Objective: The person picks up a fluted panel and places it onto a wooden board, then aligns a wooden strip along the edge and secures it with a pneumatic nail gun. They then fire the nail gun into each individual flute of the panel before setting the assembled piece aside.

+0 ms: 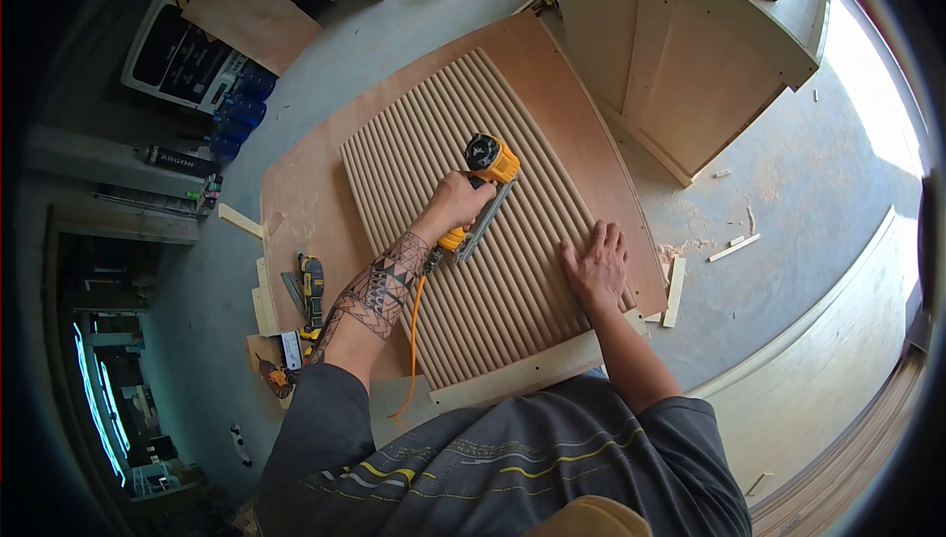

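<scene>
Pointing yellow head (505, 160) far-right, nailer (487, 224) lies lengthwise across slats (522, 281); left grip (458, 200) wraps handle (451, 239), right grip (598, 273) spreads flat.

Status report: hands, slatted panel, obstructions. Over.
Left hand gripping yellow nail gun at slatted panel. Right hand open, palm down on panel. Orange hose trailing across panel's edge, beside left forearm.

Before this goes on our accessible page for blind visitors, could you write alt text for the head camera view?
A person's left hand grips a yellow and black nail gun with an orange hose over a ribbed panel, while the right hand rests palm down near its edge. The panel lies on a larger brown board.
</scene>
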Tool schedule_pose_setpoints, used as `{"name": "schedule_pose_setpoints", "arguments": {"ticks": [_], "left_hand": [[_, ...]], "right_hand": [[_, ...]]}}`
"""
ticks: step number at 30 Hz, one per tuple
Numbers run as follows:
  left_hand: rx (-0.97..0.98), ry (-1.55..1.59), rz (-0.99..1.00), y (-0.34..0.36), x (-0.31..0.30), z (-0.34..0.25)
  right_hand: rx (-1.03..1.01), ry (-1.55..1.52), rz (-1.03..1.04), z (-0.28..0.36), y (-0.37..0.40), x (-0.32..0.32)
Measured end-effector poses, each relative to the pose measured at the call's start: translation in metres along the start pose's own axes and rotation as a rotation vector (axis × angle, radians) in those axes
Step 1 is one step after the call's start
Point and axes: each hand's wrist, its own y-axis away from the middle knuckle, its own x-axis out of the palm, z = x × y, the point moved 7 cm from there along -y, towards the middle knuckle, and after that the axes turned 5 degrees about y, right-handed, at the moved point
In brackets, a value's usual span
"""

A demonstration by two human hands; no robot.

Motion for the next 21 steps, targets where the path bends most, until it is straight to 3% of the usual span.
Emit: {"name": "schedule_pose_setpoints", "arguments": {"ticks": [6,9,12,17,20,21], "left_hand": [[0.024,-0.034,-0.001,-0.002,0.004,0.0],[-0.024,-0.066,-0.038,0.016,-0.004,0.008],[0.069,-0.125,-0.12,0.053,-0.012,0.022],[0.064,-0.051,-0.293,0.129,-0.038,0.111],[-0.07,-0.02,-0.342,0.183,-0.059,0.156],[-0.04,-0.052,-0.45,0.196,-0.069,0.178]], "right_hand": [[-0.022,-0.004,-0.038,0.0,0.001,-0.002],[-0.022,-0.012,-0.025,0.0,0.001,-0.003],[-0.019,-0.012,0.005,0.0,0.001,0.0],[0.007,0.016,0.052,-0.003,0.0,0.003],[0.009,0.033,0.063,0.0,0.0,0.002],[0.019,0.04,0.063,0.0,0.0,0.002]]}}
